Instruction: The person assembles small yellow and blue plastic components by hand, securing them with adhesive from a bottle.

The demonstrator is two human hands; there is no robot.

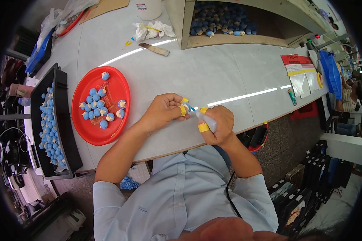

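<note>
A small blue figure [186,107] sits pinched in the yellow-taped fingers [183,111] of the left hand [163,109], just above the white worktop [213,72] right of the red tray [118,86]. The right hand [216,126] is curled, fingers closed round a small whitish bottle [207,121]. The bottle's long axis slants up-left, its blue tip at the figure.

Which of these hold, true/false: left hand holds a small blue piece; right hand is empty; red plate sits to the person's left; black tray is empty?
1. The left hand holds a small blue piece. True.
2. The right hand is empty. False: it grips a small squeeze bottle, tip at the piece.
3. The red plate sits to the person's left. True.
4. The black tray is empty. False: it holds many blue pieces.
</note>
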